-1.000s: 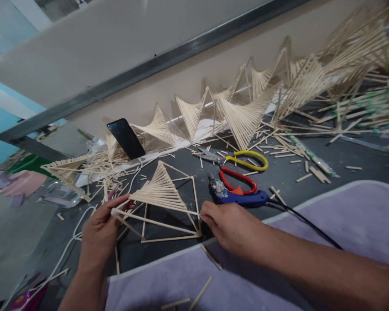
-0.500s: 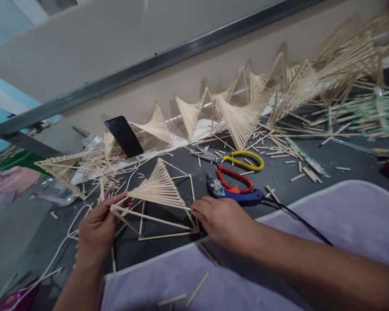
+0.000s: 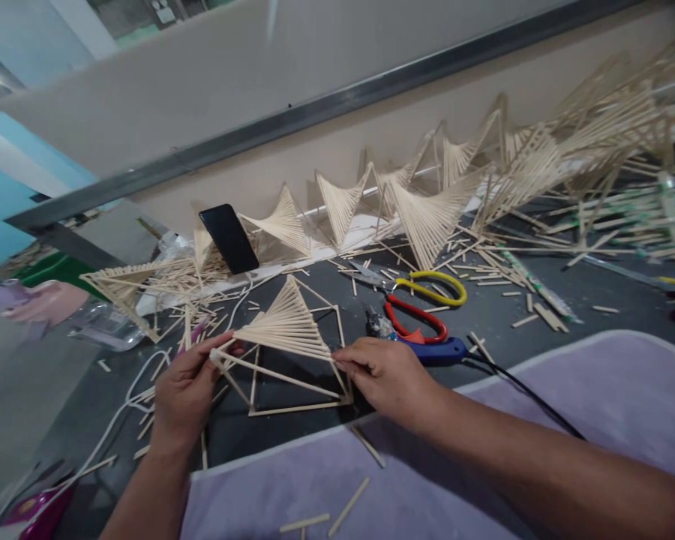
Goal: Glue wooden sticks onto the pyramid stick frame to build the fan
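A small frame of thin wooden sticks (image 3: 286,330) stands on the dark tabletop, its upper part a twisted fan of sticks laid side by side. My left hand (image 3: 184,394) pinches the fan's left end, near the frame's glued corner. At the opposite side, my right hand (image 3: 391,379) has thumb and fingers closed on the right end of the lowest fan stick, by the frame's edge; the fingertips partly hide that end. Just beyond my right hand lies a glue gun (image 3: 433,349) with a blue body and a crusted nozzle, beside scissors (image 3: 427,289) with yellow and red handles.
A black phone (image 3: 229,238) leans upright at the back. Finished stick models (image 3: 340,206) line the wall, with loose sticks (image 3: 489,262) scattered before them. A lilac cloth (image 3: 455,465) covers the front edge. A white cable (image 3: 112,427) runs at left.
The view has shifted, so everything sits slightly further right and lower. The lowest stick now lies closer against the fan, both hands still at its ends.
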`<state>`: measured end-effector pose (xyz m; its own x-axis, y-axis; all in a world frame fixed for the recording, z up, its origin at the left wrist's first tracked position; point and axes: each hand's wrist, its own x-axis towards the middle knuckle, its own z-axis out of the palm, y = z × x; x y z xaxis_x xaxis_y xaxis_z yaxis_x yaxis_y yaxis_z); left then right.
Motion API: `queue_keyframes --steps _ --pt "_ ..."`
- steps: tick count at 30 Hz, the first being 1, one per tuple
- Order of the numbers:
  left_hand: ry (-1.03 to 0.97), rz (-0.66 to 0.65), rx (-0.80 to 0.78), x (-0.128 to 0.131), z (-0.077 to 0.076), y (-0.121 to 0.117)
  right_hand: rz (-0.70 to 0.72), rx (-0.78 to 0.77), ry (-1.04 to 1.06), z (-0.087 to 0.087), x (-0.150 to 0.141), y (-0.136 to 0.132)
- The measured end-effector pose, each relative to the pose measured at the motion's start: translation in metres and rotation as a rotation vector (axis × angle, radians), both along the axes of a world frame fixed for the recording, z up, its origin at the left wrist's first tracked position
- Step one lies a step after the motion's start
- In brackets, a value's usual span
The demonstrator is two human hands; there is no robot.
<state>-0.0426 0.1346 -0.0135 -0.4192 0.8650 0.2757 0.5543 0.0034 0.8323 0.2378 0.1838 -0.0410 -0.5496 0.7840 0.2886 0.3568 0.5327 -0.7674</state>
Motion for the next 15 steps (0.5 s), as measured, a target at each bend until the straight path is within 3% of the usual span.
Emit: queue_keyframes --steps 7,15 --pt "-0.120 -0.045 -0.006 0.0008 -0.0004 0.0010 0.015 0.022 0.030 -0.0050 -0.0002 0.0006" --pt "0.134 -0.013 0.003 -0.0032 -0.0011 -0.0013 0.007 0.032 0.010 -0.0036 0.0001 0.0004"
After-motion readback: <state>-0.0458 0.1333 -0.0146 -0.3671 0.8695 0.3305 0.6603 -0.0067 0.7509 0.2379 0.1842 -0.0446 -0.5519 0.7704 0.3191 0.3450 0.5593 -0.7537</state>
